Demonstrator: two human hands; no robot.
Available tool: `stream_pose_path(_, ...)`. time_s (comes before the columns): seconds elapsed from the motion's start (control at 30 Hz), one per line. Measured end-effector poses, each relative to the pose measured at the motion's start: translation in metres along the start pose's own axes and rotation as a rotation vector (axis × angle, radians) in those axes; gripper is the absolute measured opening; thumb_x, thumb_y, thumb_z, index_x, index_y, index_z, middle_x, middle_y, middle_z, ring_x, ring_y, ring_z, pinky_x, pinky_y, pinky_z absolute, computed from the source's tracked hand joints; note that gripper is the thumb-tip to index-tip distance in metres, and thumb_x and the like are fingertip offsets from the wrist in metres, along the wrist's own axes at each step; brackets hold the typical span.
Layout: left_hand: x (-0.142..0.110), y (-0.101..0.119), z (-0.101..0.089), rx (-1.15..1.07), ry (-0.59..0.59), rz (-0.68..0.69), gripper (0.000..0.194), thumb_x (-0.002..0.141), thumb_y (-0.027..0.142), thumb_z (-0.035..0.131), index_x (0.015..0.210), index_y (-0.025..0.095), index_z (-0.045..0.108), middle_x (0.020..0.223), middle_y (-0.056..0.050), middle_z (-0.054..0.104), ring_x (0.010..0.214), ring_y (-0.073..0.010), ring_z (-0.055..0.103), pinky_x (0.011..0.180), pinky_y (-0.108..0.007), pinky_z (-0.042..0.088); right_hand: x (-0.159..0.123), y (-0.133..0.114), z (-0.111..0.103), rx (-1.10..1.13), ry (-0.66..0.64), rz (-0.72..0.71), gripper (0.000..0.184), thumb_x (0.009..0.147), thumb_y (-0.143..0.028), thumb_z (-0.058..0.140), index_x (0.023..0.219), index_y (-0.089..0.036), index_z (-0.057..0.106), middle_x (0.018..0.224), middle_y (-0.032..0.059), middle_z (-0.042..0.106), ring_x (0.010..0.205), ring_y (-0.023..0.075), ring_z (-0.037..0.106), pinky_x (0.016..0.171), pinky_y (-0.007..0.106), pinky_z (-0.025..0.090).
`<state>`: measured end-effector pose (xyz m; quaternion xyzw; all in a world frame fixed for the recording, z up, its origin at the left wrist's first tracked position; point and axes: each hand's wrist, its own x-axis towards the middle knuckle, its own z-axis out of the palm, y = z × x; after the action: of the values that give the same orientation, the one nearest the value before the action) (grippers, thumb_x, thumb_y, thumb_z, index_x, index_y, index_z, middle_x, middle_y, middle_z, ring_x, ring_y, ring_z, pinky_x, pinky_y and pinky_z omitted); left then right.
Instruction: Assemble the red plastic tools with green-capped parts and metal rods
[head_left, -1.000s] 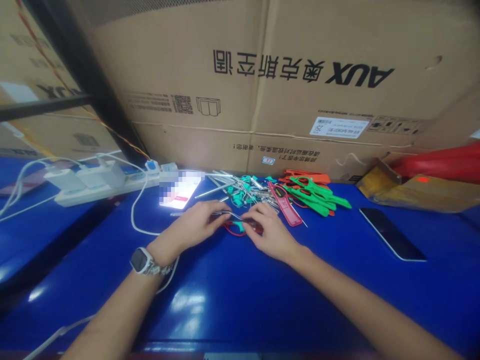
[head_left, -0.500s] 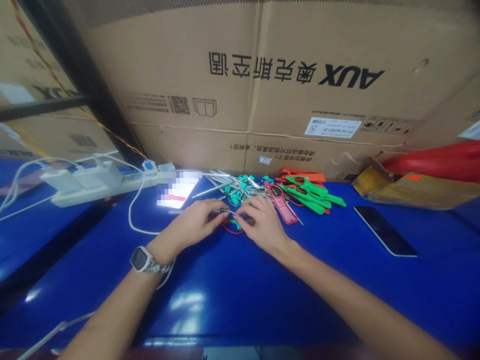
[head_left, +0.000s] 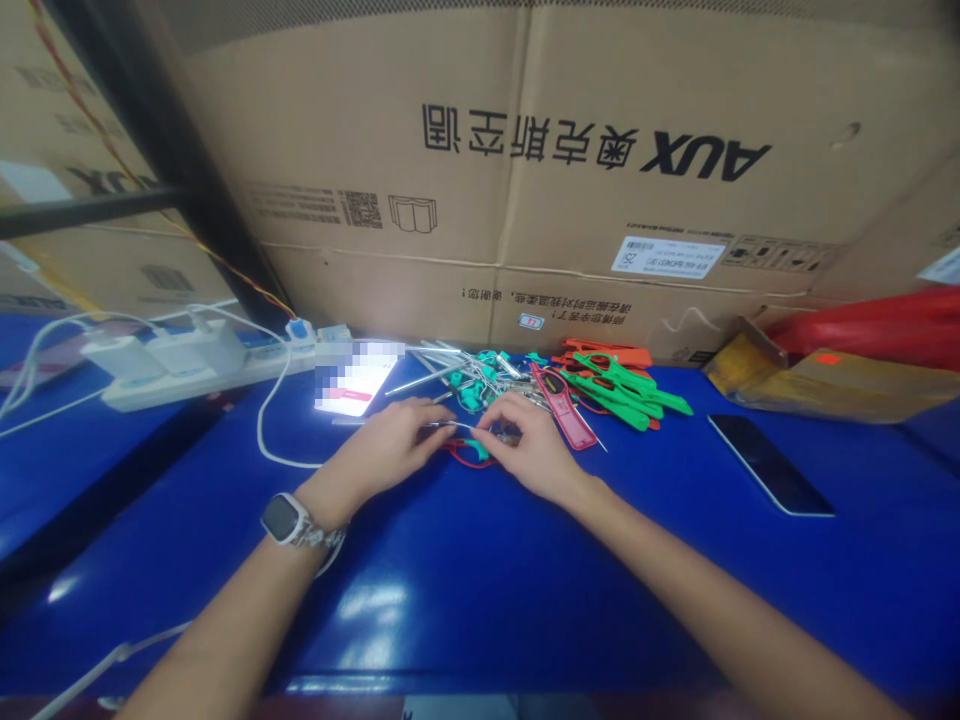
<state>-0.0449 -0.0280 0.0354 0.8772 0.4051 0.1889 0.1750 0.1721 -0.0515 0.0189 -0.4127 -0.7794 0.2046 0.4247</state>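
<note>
My left hand (head_left: 401, 440), with a watch (head_left: 283, 518) on the wrist, is closed in a pinch on a thin silvery rod, which pokes out to the left of it. My right hand (head_left: 531, 445) pinches a thin pale strand (head_left: 465, 427) that spans the small gap between both hands. Its fingers partly hide what they grip. Just below the fingertips lies a red loop (head_left: 469, 460) with a teal piece (head_left: 478, 448). Behind the hands is a heap of metal rods (head_left: 420, 383) and teal parts (head_left: 471, 388).
Green plastic strips (head_left: 619, 390), orange strips (head_left: 607, 350) and a pink strip (head_left: 564, 405) lie right of the heap. A lit phone (head_left: 356, 385) and a power strip (head_left: 202, 375) are on the left, a dark phone (head_left: 771, 465) on the right. A large carton (head_left: 525, 230) stands behind.
My right hand has shifted slightly right, and its fingers have lifted a little, showing more of the pale strand and the teal piece. My left hand stays almost still.
</note>
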Motion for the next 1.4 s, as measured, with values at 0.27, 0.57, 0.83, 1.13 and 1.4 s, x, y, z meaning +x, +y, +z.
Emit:
stream_pose_path(0.27, 0.0, 0.0, 0.0, 0.009, -0.021, 0.004, 0.026, 0.097, 0.034, 0.05, 0.105, 0.022, 0.072, 0.097, -0.007, 0.07, 0.088, -0.0218, 0.064, 0.08, -0.033, 0.049, 0.003, 0.002, 0.0, 0.309, -0.077, 0.22, 0.009, 0.087, -0.028, 0.066, 0.086, -0.02, 0.069, 0.079, 0.0002, 0.07, 0.069, 0.0135, 0.062, 0.065, 0.027, 0.047)
stream_pose_path(0.57, -0.002, 0.001, 0.001, 0.035, -0.031, -0.008, 0.026, 0.096, 0.033, 0.05, 0.106, 0.023, 0.071, 0.102, -0.007, 0.069, 0.093, -0.0233, 0.064, 0.08, -0.034, 0.049, 0.005, 0.001, -0.016, 0.252, -0.169, 0.218, 0.009, 0.086, -0.026, 0.067, 0.091, -0.019, 0.07, 0.081, 0.0004, 0.07, 0.07, 0.0133, 0.062, 0.063, 0.027, 0.049)
stream_pose_path(0.83, -0.002, -0.002, 0.007, 0.086, -0.012, 0.013, 0.031, 0.098, 0.035, 0.046, 0.113, 0.022, 0.07, 0.105, -0.009, 0.062, 0.099, -0.0253, 0.06, 0.09, -0.04, 0.048, -0.009, 0.011, -0.025, -0.144, -0.188, -0.036, 0.012, 0.089, -0.015, 0.063, 0.093, -0.021, 0.072, 0.095, 0.0049, 0.068, 0.091, 0.0188, 0.062, 0.084, 0.037, 0.049)
stream_pose_path(1.13, -0.002, -0.006, 0.006, 0.064, -0.036, -0.018, 0.03, 0.097, 0.034, 0.047, 0.111, 0.021, 0.07, 0.108, -0.009, 0.068, 0.103, -0.0264, 0.062, 0.091, -0.041, 0.049, -0.015, 0.021, -0.01, -0.125, -0.125, -0.014, 0.011, 0.09, -0.018, 0.064, 0.091, -0.021, 0.074, 0.09, 0.0037, 0.067, 0.086, 0.0177, 0.062, 0.079, 0.033, 0.05)
stream_pose_path(1.4, -0.002, 0.001, 0.005, 0.069, 0.017, 0.011, 0.028, 0.092, 0.039, 0.055, 0.103, 0.02, 0.072, 0.101, -0.009, 0.068, 0.096, -0.0261, 0.062, 0.087, -0.04, 0.05, -0.012, 0.02, -0.013, -0.133, -0.148, -0.02, 0.009, 0.089, -0.016, 0.066, 0.089, -0.021, 0.074, 0.087, 0.0038, 0.068, 0.082, 0.0168, 0.063, 0.075, 0.032, 0.05)
